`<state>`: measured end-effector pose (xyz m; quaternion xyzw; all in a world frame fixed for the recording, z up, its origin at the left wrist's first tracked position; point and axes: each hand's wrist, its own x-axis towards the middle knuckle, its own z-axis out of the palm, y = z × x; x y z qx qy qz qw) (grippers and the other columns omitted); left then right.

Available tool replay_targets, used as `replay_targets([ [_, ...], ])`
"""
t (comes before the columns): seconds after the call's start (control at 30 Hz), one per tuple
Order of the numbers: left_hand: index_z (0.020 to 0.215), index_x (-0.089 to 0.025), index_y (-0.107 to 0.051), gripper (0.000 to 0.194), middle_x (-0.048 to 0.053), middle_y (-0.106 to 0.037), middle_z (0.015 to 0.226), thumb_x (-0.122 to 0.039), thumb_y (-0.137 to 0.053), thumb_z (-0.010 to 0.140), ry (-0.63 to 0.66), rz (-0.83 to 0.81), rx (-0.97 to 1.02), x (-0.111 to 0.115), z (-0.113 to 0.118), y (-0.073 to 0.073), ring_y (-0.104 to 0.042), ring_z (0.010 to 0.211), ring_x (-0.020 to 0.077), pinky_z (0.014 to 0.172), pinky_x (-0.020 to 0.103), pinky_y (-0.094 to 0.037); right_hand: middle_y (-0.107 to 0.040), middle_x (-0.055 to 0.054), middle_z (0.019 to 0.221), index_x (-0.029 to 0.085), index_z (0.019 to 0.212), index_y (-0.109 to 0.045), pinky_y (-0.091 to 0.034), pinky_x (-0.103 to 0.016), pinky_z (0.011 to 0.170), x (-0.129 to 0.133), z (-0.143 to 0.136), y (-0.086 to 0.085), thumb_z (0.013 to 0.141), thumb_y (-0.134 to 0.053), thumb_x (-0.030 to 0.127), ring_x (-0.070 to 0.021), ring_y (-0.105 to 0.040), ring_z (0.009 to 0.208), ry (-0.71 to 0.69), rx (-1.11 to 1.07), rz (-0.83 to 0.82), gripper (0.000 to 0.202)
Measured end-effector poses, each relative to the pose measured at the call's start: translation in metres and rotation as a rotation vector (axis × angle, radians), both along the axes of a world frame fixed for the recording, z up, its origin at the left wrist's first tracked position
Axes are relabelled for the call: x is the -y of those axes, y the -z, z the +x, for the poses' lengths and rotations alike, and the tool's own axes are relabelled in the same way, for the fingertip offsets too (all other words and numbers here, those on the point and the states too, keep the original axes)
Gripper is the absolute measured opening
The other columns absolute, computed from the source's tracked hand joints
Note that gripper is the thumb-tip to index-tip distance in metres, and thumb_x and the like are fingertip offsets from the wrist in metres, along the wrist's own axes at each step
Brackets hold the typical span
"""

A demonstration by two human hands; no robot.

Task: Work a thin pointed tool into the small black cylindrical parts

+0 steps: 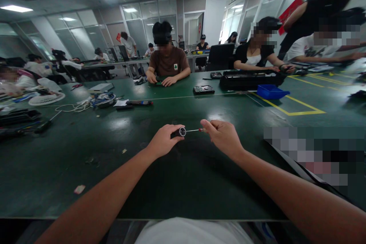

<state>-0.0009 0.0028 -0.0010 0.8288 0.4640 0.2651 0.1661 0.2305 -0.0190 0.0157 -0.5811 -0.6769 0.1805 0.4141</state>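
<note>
My left hand (166,140) is closed around a small dark cylindrical part (182,132) with a pale ring at its open end, held above the green table. My right hand (224,137) grips a screwdriver (201,130) with a reddish handle, its thin metal shaft pointing left. The shaft's tip is at the ring of the dark part; whether it touches anything inside is too small to tell. Both hands are in front of my body, a short distance apart.
On the green table (160,183) lie a blue tray (270,92), a long black housing (251,80), a hard drive (203,90), a pen-like tool (140,103) and cables (76,106). Several people sit around; one person in brown (171,63) works opposite.
</note>
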Motion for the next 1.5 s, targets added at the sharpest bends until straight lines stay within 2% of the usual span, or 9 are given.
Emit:
replay_targets([
  [0.23, 0.126, -0.026, -0.063, 0.041, 0.003, -0.069, 0.112, -0.026, -0.068, 0.086, 0.004, 0.016, -0.003, -0.0019, -0.0027, 0.0028, -0.06, 0.103, 0.0214, 0.094, 0.036, -0.047, -0.048, 0.002, 0.046, 0.021, 0.053, -0.057, -0.028, -0.029, 0.047, -0.0004, 0.0004, 0.0025, 0.089, -0.049, 0.067, -0.0131, -0.044, 0.044, -0.044, 0.116, 0.038, 0.058],
  [0.43, 0.127, -0.026, -0.063, 0.04, 0.003, -0.069, 0.111, -0.027, -0.067, 0.087, 0.001, 0.027, 0.0, -0.0028, -0.0041, 0.003, -0.06, 0.102, 0.0217, 0.094, 0.037, -0.046, -0.065, 0.0, 0.066, 0.022, 0.082, -0.062, -0.04, -0.029, 0.056, -0.0009, -0.0016, 0.0039, 0.091, -0.057, 0.046, -0.0166, -0.058, 0.058, -0.135, 0.002, 0.036, 0.025],
  [0.53, 0.126, -0.026, -0.063, 0.04, 0.004, -0.069, 0.113, -0.027, -0.068, 0.087, 0.021, 0.021, -0.026, -0.0031, -0.0037, 0.0044, -0.059, 0.104, 0.022, 0.094, 0.037, -0.045, -0.067, -0.001, 0.073, 0.022, 0.09, -0.063, -0.042, -0.029, 0.059, -0.0002, -0.0014, 0.0032, 0.092, -0.054, 0.037, -0.017, -0.06, 0.063, -0.217, 0.0, 0.05, 0.017],
  [0.73, 0.125, -0.026, -0.064, 0.04, 0.004, -0.069, 0.113, -0.026, -0.07, 0.085, 0.004, 0.031, -0.024, -0.0032, -0.0031, 0.0049, -0.06, 0.104, 0.0218, 0.094, 0.037, -0.045, -0.062, 0.001, 0.059, 0.02, 0.097, -0.07, -0.043, -0.031, 0.057, 0.001, -0.0015, 0.0012, 0.1, -0.034, 0.047, -0.0164, -0.058, 0.051, -0.248, -0.014, -0.076, 0.044],
  [0.87, 0.124, -0.025, -0.065, 0.039, 0.003, -0.07, 0.112, -0.026, -0.07, 0.085, 0.017, 0.031, -0.041, -0.0019, -0.0018, 0.0036, -0.06, 0.103, 0.0216, 0.093, 0.037, -0.045, -0.073, -0.004, 0.084, 0.022, 0.112, -0.067, -0.044, -0.032, 0.058, 0.0007, -0.0033, 0.0004, 0.098, -0.041, 0.04, -0.0165, -0.061, 0.057, -0.213, 0.012, -0.016, 0.034],
  [1.0, 0.123, -0.024, -0.065, 0.037, 0.004, -0.07, 0.115, -0.027, -0.068, 0.086, 0.049, 0.039, -0.06, -0.0013, -0.0008, 0.0038, -0.06, 0.106, 0.0223, 0.097, 0.039, -0.044, -0.071, -0.003, 0.08, 0.022, 0.125, -0.058, -0.041, -0.032, 0.057, 0.0016, -0.0023, 0.0002, 0.096, -0.047, 0.035, -0.0182, -0.059, 0.06, -0.233, 0.037, 0.009, 0.034],
  [1.17, 0.125, -0.024, -0.064, 0.038, 0.005, -0.069, 0.117, -0.028, -0.067, 0.087, 0.041, 0.024, -0.076, -0.0011, -0.0006, 0.0036, -0.06, 0.108, 0.0229, 0.099, 0.04, -0.044, -0.067, -0.001, 0.074, 0.023, 0.118, -0.063, -0.043, -0.031, 0.062, 0.0028, -0.0005, -0.0009, 0.096, -0.046, 0.036, -0.0189, -0.062, 0.067, -0.296, 0.028, 0.03, 0.03],
  [1.33, 0.123, -0.024, -0.065, 0.037, 0.004, -0.069, 0.118, -0.027, -0.068, 0.087, 0.071, 0.035, -0.067, -0.0012, -0.0004, 0.0065, -0.06, 0.109, 0.0221, 0.101, 0.041, -0.044, -0.07, -0.003, 0.074, 0.023, 0.093, -0.073, -0.043, -0.032, 0.061, 0.0032, -0.003, -0.0054, 0.099, -0.038, 0.044, -0.0193, -0.064, 0.065, -0.255, 0.028, -0.018, 0.041],
  [1.5, 0.125, -0.025, -0.064, 0.038, 0.004, -0.069, 0.118, -0.028, -0.067, 0.087, 0.07, 0.04, -0.063, -0.0024, -0.0016, 0.0077, -0.06, 0.108, 0.0219, 0.099, 0.04, -0.044, -0.069, -0.002, 0.076, 0.023, 0.124, -0.062, -0.041, -0.032, 0.057, 0.0021, -0.003, -0.0015, 0.096, -0.048, 0.037, -0.0179, -0.058, 0.058, -0.241, 0.052, -0.026, 0.035],
])
